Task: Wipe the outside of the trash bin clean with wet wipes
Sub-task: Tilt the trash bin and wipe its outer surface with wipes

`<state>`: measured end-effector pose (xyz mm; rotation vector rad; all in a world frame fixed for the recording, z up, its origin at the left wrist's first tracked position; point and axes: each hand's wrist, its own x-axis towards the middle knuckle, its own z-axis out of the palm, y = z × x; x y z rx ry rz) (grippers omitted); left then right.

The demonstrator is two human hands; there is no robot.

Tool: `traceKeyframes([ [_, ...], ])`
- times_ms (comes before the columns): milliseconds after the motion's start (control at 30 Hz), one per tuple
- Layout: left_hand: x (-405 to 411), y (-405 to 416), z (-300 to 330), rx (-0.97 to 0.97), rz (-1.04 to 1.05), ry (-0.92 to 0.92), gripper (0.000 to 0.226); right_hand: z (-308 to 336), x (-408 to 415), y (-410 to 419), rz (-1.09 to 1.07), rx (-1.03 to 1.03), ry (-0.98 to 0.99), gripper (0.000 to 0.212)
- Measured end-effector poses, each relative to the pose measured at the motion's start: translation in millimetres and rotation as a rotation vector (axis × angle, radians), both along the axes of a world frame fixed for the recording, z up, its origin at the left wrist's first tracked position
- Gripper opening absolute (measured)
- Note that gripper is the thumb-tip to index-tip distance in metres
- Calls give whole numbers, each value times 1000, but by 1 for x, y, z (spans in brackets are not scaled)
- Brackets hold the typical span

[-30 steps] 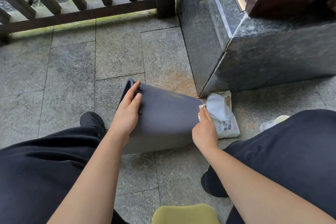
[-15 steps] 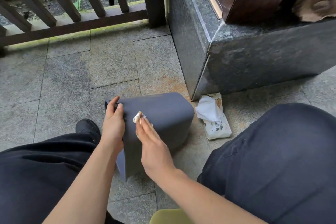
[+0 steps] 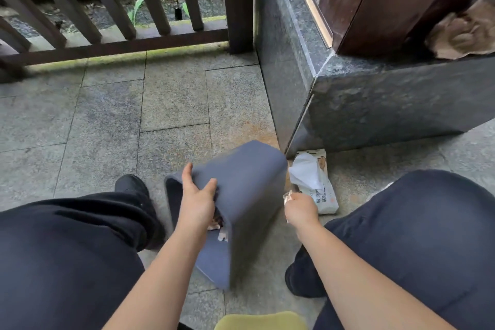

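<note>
Clearance around the tipped trash bin (image 3: 241,195).
Open paving (image 3: 107,120) lay to the left; the stone plinth (image 3: 375,104) and wipes pack (image 3: 321,195) crowded the right side.

I saw my own two forearms bare from the elbow down, no sleeves, watch or rings on the left hand (image 3: 197,202) or the right hand (image 3: 301,209). I wore loose dark navy trousers (image 3: 67,257), creased over both knees, and black shoes (image 3: 132,185), the right one mostly hidden under the leg.
</note>
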<state>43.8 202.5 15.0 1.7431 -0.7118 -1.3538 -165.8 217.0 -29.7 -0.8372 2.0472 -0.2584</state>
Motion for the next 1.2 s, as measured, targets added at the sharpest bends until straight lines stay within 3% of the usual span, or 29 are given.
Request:
traceKeyframes([
  [100,0,9,1,2,106,-43,97,3,0,3,-64,-47,-8,21],
  [200,8,3,2,28,323,-10,83,4,0,8,-57,-55,-5,32],
  [267,11,2,0,54,349,-43,69,4,1,12,-38,-52,6,36],
  [400,8,-2,-2,61,250,-110,48,4,1,16,-69,-51,14,28],
  [500,5,-2,1,-5,129,-315,44,8,4,17,-60,-99,41,13],
  [600,-9,10,11,-175,58,-492,41,9,6,15,-18,-163,28,25],
  [700,-27,17,18,-321,-18,-498,41,7,7,11,-9,-177,-4,44],
  [800,-33,18,21,-346,-186,-415,48,6,11,8,30,-203,-66,51],
  [900,-29,14,23,-303,-203,-286,52,7,18,4,24,-208,-89,52],
  [1200,-3,-5,13,-224,-308,-462,48,-7,24,9,-38,-234,-45,54],
])
